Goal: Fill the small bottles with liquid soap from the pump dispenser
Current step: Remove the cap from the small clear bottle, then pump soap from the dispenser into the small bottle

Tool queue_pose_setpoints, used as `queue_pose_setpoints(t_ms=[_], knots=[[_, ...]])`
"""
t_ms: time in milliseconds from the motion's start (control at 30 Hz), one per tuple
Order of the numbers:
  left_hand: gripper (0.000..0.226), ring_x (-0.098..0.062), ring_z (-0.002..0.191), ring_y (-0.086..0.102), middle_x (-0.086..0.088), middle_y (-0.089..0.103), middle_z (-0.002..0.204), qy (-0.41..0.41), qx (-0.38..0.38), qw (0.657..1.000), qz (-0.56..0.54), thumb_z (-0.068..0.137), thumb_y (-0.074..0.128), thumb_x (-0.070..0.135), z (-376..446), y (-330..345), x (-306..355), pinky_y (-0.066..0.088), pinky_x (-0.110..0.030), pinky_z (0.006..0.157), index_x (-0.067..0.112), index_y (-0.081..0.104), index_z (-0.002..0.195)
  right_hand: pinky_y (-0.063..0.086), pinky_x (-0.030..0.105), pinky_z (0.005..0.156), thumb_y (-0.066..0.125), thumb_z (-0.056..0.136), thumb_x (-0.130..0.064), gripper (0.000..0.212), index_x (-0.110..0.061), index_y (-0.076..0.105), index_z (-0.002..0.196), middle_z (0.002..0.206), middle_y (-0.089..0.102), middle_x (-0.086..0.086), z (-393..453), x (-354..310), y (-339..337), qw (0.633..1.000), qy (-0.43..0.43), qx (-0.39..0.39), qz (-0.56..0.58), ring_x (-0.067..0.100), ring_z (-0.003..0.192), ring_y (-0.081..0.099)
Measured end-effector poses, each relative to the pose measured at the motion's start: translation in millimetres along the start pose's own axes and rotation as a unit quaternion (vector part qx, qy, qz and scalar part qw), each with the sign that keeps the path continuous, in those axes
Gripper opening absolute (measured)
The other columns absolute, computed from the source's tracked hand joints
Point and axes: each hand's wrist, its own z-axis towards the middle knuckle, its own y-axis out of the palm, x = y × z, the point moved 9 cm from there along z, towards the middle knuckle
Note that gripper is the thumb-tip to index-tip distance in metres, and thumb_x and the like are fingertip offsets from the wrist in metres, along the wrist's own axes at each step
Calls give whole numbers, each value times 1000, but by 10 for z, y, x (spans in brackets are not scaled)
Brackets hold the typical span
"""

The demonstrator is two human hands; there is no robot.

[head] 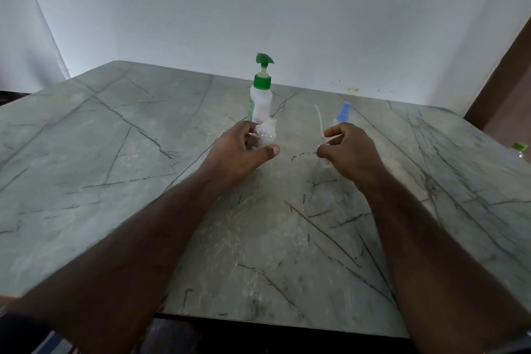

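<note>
A white pump dispenser (260, 95) with a green pump head stands upright at the far middle of the table. Just in front of it my left hand (238, 149) grips a small clear bottle (265, 135), which is blurred. To the right, my right hand (349, 146) is closed on a clear spray cap whose thin dip tube (318, 118) sticks up above the fingers. Behind that hand stands a second small bottle with a blue spray cap (342, 113), partly hidden by my fingers.
The grey marble-patterned table (115, 167) reaches to a white wall at the back. A green-capped object (520, 148) lies at the right edge of the table. A brown door or panel stands at the far right.
</note>
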Motion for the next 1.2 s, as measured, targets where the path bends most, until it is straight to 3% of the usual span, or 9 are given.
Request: queue_pose_setpoints(t_ms=[267, 367, 567, 700, 767, 1067, 1200], knots=[[57, -13, 103, 64, 8, 65, 122, 2, -2, 1000, 6, 88, 73, 50, 8, 3, -13, 50, -31, 82, 22, 54, 134, 52, 35, 82, 73, 80, -27, 34, -16, 61, 111, 101, 68, 4, 14, 38, 57, 992, -14, -1, -128, 22, 91, 63], [57, -12, 101, 64, 8, 66, 121, 3, -2, 1000, 7, 87, 73, 51, 14, 2, -19, 50, -30, 80, 24, 54, 134, 50, 32, 79, 72, 83, -24, 28, -14, 62, 108, 101, 69, 5, 13, 13, 38, 989, -29, 12, -144, 21, 91, 62], [60, -15, 105, 65, 6, 66, 127, -5, -2, 1000, 7, 88, 72, 51, 20, -3, -34, 53, -34, 87, 23, 52, 137, 45, 30, 73, 82, 76, -30, 36, -15, 64, 104, 100, 69, 4, 17, -25, -3, 984, -54, 28, -166, 18, 88, 59], [57, -13, 100, 65, 7, 66, 122, 1, 3, 1000, 11, 88, 72, 50, 14, -19, -19, 50, -29, 76, 23, 54, 134, 37, 26, 72, 83, 75, -30, 39, -14, 65, 106, 101, 69, 4, 22, -1, -42, 986, -46, 35, -159, 14, 84, 55], [55, -12, 98, 65, 6, 67, 120, 3, 7, 1000, 9, 88, 73, 49, 10, -29, -13, 47, -27, 71, 23, 55, 133, 37, 26, 72, 83, 75, -30, 40, -14, 65, 106, 102, 69, 5, 27, 11, -46, 985, -43, 36, -160, 14, 84, 55], [58, -14, 101, 65, 6, 67, 122, -3, 3, 1000, 6, 88, 73, 50, 17, -22, -24, 49, -29, 77, 23, 54, 135, 38, 24, 75, 80, 78, -26, 37, -11, 66, 108, 104, 70, 7, 34, 14, -61, 984, -45, 47, -163, 19, 91, 62], [56, -11, 97, 64, 7, 67, 119, -5, 8, 1000, 4, 87, 73, 50, 16, -30, -34, 47, -27, 70, 23, 55, 134, 39, 23, 74, 78, 81, -29, 34, -10, 67, 107, 101, 70, 5, 22, -31, -81, 985, -60, 62, -149, 17, 89, 63]])
